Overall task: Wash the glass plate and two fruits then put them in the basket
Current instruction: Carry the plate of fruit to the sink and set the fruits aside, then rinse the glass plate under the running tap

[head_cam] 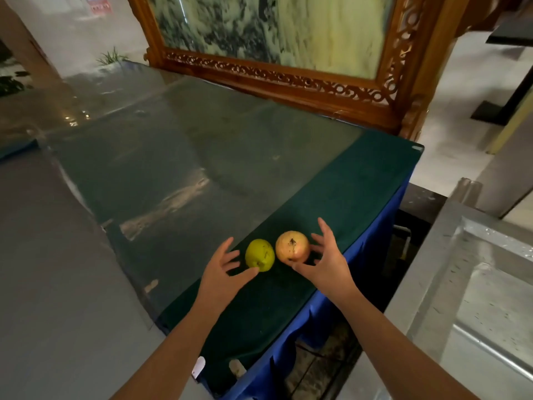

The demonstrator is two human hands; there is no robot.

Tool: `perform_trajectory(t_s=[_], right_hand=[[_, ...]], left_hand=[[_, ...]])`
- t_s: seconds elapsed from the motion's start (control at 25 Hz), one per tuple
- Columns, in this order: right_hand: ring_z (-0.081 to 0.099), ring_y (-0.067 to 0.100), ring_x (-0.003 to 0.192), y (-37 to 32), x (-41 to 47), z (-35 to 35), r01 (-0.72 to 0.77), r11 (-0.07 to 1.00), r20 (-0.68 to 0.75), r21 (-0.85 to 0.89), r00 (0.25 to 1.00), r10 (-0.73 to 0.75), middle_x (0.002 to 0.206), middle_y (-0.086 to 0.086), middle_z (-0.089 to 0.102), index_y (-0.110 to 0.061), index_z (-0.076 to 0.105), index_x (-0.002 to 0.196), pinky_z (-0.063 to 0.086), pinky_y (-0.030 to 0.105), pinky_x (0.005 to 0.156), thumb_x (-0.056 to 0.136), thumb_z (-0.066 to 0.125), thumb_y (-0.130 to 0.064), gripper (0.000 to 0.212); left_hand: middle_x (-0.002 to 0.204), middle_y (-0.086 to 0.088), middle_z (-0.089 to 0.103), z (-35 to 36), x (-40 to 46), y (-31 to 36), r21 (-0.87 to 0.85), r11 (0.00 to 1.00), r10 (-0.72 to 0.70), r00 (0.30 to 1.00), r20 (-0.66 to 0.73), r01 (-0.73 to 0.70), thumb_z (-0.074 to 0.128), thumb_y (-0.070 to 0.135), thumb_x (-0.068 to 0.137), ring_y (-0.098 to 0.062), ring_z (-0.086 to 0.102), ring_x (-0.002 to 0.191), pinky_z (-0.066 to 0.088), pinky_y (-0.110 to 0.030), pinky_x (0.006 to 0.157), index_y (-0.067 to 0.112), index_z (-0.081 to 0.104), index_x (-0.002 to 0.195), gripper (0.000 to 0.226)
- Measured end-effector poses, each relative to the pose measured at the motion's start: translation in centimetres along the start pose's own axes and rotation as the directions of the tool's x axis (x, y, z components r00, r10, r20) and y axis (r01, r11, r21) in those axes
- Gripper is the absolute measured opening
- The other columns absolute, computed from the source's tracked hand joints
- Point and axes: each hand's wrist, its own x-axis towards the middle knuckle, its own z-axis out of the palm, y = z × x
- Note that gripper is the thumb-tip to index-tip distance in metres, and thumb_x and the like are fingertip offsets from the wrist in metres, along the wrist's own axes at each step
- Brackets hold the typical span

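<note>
Two fruits lie side by side on a green-covered table (331,192) under a glass sheet: a yellow-green fruit (259,254) on the left and a round pink-orange fruit (292,246) on the right. My left hand (222,271) is spread open just left of the green fruit, thumb near its lower side. Around the right side of the pink fruit curves my right hand (324,262), fingers apart, thumb under the fruit; whether it touches is unclear. No glass plate or basket is in view.
A steel sink (476,284) with a wet rim stands at the right, across a gap from the table's blue skirt (291,356). A carved wooden frame (288,76) with a marble panel rises behind the table. A grey surface (57,284) lies to the left.
</note>
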Motion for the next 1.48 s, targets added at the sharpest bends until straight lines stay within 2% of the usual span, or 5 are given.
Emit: perform_trajectory(t_s=[0.32,0.6,0.96,1.2,1.48], right_hand=[[0.064,0.025,0.081,8.1,-11.9,-14.5,-0.056,0.972,-0.37,0.229,0.918,0.14,0.109,0.007,0.067,-0.021,0.062,0.095,0.053,0.047,0.082,0.085,0.056,0.004,0.028],[0.06,0.023,0.083,26.3,-27.0,-28.6,-0.583,0.79,-0.583,0.192,0.58,0.57,0.111,0.014,0.068,-0.01,0.064,0.109,0.043,0.03,0.078,0.081,0.06,-0.001,0.029],[0.061,0.019,0.091,42.0,-29.7,-25.7,-0.751,0.654,-0.413,0.089,0.57,0.71,0.115,0.013,0.063,-0.005,0.05,0.127,0.045,0.003,0.073,0.08,0.058,0.001,0.049],[0.064,0.025,0.072,43.6,-28.0,-24.3,-0.784,0.583,-0.51,0.213,0.419,0.751,0.087,0.015,0.067,-0.004,0.062,0.096,0.052,0.029,0.067,0.076,0.059,0.002,0.021],[0.058,0.023,0.075,39.2,-25.3,-30.1,-0.651,0.703,-0.511,0.286,0.517,0.687,0.084,0.0,0.062,-0.013,0.061,0.107,0.047,0.026,0.063,0.074,0.055,0.01,0.041]], left_hand=[[0.082,-0.004,0.069,13.4,-11.2,6.7,-0.129,0.976,0.194,0.969,0.153,-0.175,0.053,-0.002,0.087,0.0,0.066,0.058,0.049,-0.01,0.058,0.021,0.061,0.089,0.024],[0.086,-0.01,0.066,33.6,-17.2,-1.2,0.182,0.983,-0.111,0.791,0.602,-0.001,0.053,-0.004,0.086,-0.007,0.068,0.069,0.047,-0.014,0.062,0.014,0.061,0.088,0.019],[0.115,-0.02,0.06,42.2,-15.8,-17.3,0.675,0.734,-0.513,0.714,0.476,0.078,0.058,0.007,0.083,-0.027,0.058,0.093,0.048,-0.037,0.077,0.004,0.044,0.124,0.044],[0.079,-0.011,0.057,44.2,-17.3,-18.5,0.431,0.82,-0.551,0.721,0.421,0.375,0.05,-0.007,0.085,-0.014,0.057,0.051,0.045,-0.022,0.041,0.004,0.048,0.111,0.028],[0.104,-0.008,0.066,42.1,-14.8,-12.1,0.192,0.885,-0.454,0.693,0.56,0.425,0.049,-0.007,0.086,-0.028,0.068,0.091,0.052,-0.041,0.078,0.024,0.046,0.109,0.038]])
